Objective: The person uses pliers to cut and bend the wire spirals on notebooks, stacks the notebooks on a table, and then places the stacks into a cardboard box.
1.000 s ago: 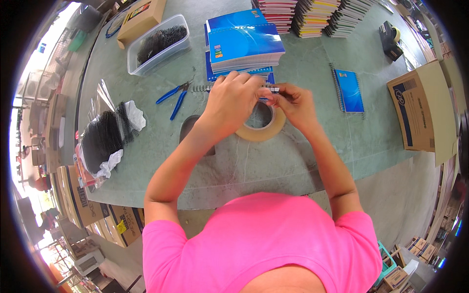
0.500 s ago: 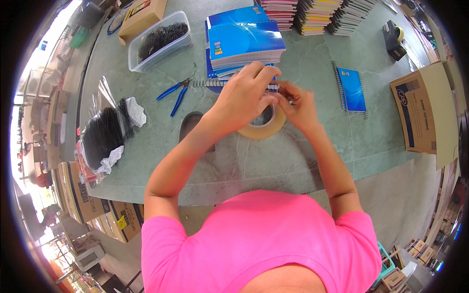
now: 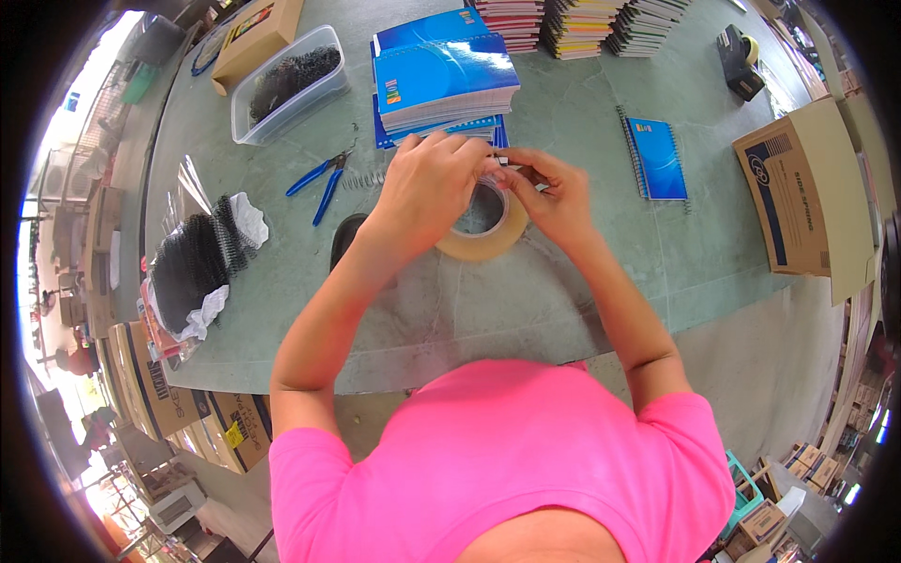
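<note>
Both hands over a tape roll (image 3: 485,225) lying flat mid-table: left hand (image 3: 427,188) fingers curled over its far rim, right hand (image 3: 554,192) pinching something small. Blue pliers (image 3: 319,176) left, notebook stack (image 3: 441,75) beyond.

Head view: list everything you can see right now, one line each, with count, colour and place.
tape roll: one, tan, table centre, under the hands
pliers: one, blue handles, left of hands
notebook stack: one, blue, behind hands
single notebook: one, blue, right
clear tub: one, dark coils inside, back left
bag of coils: one, black, left edge
cardboard box: one, brown, far right
table: one, green
left hand: on the roll
right hand: on the roll
</note>
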A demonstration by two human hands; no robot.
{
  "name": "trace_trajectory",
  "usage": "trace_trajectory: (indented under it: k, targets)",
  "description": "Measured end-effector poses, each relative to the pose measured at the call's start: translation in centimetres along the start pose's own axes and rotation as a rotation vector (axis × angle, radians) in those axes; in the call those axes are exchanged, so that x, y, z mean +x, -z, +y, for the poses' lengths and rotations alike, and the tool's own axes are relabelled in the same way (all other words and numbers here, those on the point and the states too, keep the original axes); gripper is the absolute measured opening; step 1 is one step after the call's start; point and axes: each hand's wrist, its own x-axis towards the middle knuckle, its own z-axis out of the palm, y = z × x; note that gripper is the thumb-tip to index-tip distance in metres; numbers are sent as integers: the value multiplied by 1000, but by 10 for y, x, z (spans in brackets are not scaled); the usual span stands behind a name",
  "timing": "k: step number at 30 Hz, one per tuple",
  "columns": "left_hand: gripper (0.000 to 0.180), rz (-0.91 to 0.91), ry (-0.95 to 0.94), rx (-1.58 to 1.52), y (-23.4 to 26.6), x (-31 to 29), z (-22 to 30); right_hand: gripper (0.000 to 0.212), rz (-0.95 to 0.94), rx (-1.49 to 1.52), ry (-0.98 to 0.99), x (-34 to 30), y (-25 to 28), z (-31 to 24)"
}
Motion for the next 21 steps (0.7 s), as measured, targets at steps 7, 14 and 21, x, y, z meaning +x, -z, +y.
trace_trajectory:
  k: [7,14,21]
  targets:
    - [17,221,-25,14,-11,1,7,23,55,86,-6,-5,-8,13]
    - [19,165,-19,-56,-10,-4,-4,19,18,28,-77,-4,-6,12]
    - [13,194,-91,-196,-23,-1,-2,17,36,-75,-25,-6,-7,7]
